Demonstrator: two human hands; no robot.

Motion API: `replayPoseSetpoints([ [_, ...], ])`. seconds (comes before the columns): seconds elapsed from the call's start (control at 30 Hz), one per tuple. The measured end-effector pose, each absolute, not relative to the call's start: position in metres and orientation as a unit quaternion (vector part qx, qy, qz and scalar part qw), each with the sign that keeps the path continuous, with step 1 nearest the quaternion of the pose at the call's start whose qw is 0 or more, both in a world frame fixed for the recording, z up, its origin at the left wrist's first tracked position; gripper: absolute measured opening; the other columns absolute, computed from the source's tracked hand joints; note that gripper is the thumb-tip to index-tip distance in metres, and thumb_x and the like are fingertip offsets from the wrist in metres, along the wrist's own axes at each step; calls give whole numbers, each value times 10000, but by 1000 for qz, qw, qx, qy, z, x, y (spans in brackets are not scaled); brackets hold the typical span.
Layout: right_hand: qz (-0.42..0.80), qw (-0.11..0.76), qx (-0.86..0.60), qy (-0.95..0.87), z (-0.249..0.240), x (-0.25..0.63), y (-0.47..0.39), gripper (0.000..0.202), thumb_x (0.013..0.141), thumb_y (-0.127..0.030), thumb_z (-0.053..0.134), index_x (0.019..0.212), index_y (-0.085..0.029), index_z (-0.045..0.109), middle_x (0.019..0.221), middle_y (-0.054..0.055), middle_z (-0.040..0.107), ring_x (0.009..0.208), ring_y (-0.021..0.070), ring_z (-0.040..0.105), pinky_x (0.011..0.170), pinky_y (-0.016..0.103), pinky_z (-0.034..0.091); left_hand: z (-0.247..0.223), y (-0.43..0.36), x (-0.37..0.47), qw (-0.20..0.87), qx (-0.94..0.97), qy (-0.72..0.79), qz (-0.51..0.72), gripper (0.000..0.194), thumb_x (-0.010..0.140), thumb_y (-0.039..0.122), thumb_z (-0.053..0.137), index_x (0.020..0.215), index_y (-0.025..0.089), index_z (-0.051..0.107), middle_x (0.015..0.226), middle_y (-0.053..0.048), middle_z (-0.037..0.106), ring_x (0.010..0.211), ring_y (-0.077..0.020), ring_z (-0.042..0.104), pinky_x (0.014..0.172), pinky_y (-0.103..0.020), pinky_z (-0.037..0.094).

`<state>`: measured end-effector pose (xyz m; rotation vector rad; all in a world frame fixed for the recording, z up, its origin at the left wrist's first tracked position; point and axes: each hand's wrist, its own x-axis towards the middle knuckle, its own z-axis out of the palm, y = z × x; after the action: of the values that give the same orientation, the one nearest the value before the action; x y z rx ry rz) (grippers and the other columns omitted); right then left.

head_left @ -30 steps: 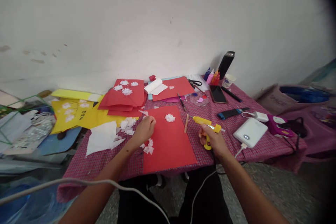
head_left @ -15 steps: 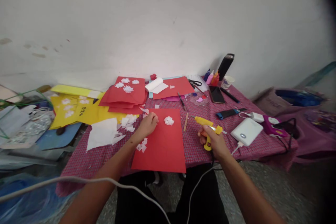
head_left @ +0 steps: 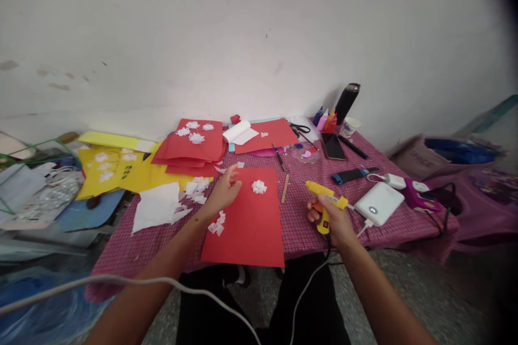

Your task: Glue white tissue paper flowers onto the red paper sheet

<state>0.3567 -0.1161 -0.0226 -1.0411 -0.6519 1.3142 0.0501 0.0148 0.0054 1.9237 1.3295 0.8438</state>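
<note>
My right hand [head_left: 332, 218] is wrapped round the handle of a yellow hot glue gun [head_left: 324, 191], whose nozzle points left toward a wooden stick [head_left: 285, 188]. My left hand [head_left: 226, 190] is over the upper left edge of a red sheet [head_left: 246, 237], thumb and fingers apart, with nothing visible between them. Just beyond its fingertips lies a small white paper scrap [head_left: 241, 165]. A ruffled white paper flower [head_left: 259, 187] sits on the upper part of the red sheet. Several white paper pieces [head_left: 217, 225] lie at the sheet's left edge, beside my left forearm.
Torn white paper [head_left: 157, 207] lies left of the sheet. Behind are red cards with white flowers [head_left: 194, 143], a paper roll [head_left: 237, 131] and scissors [head_left: 299, 128]. To the right are a phone [head_left: 334, 146], a utility knife [head_left: 352, 176] and a white power bank [head_left: 380, 204]. A cable [head_left: 170, 282] crosses in front.
My left hand has moved slightly left and its fingers have opened from a closed pose, reaching toward the scrap. The glue gun in my right hand has shifted a little right.
</note>
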Motion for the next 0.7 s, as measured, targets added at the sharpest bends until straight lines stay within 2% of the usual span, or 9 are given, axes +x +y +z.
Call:
replayPoseSetpoints([
  [0.07, 573, 616, -455, -292, -23, 358, -117, 307, 876, -467, 675, 784, -176, 694, 680, 33, 630, 506, 132, 503, 501, 279, 449, 13, -5, 42, 215, 809, 478, 266, 585, 883, 236, 527, 1450, 172, 397, 1470, -180, 487, 1333, -279, 497, 1104, -476, 409],
  [0.13, 577, 618, -446, -294, -23, 358, -118, 295, 875, -460, 679, 799, -175, 702, 670, 29, 623, 505, 132, 499, 504, 280, 445, 22, -34, 37, 141, 869, 438, 184, 543, 908, 251, 521, 1440, 179, 444, 1518, -175, 439, 1437, -313, 368, 1169, -521, 317],
  [0.2, 583, 625, -429, -292, -24, 359, -119, 284, 876, -444, 684, 807, -171, 710, 667, 26, 620, 505, 126, 495, 510, 277, 443, 29, -69, 35, 116, 901, 401, 116, 538, 927, 276, 524, 1457, 231, 445, 1550, -142, 412, 1436, -307, 374, 1164, -516, 333],
  [0.27, 586, 629, -421, -291, -25, 359, -119, 283, 887, -435, 675, 808, -165, 715, 677, 30, 626, 510, 120, 499, 517, 275, 443, 32, -103, 38, 110, 911, 389, 82, 640, 923, 290, 548, 1528, 276, 343, 1597, -119, 349, 1436, -304, 378, 1157, -517, 354],
  [0.4, 577, 631, -425, -298, -29, 359, -119, 290, 895, -432, 665, 803, -163, 717, 701, 42, 642, 520, 122, 509, 520, 279, 441, 22, -149, 47, 105, 917, 376, 81, 745, 889, 270, 604, 1559, 261, 279, 1617, -128, 312, 1446, -309, 364, 1158, -508, 374],
  [0.5, 561, 630, -439, -311, -30, 358, -121, 306, 885, -446, 671, 784, -161, 715, 677, 43, 633, 518, 131, 509, 515, 287, 440, 4, -161, 51, 110, 928, 351, 58, 721, 873, 260, 626, 1534, 252, 339, 1589, -127, 372, 1438, -312, 385, 1140, -514, 408],
  [0.63, 539, 629, -460, -321, -29, 356, -123, 308, 878, -454, 676, 762, -171, 704, 648, 32, 618, 521, 138, 525, 512, 288, 443, -16, -161, 52, 86, 933, 343, 72, 501, 905, 196, 555, 1403, 251, 529, 1521, -125, 477, 1394, -301, 455, 1110, -512, 448],
  [0.7, 532, 632, -461, -324, -28, 355, -125, 298, 881, -449, 674, 764, -176, 701, 679, 34, 634, 525, 134, 529, 513, 285, 444, -20, -158, 53, 77, 931, 347, 83, 452, 921, 176, 518, 1361, 262, 572, 1500, -114, 506, 1375, -290, 481, 1101, -497, 462],
])
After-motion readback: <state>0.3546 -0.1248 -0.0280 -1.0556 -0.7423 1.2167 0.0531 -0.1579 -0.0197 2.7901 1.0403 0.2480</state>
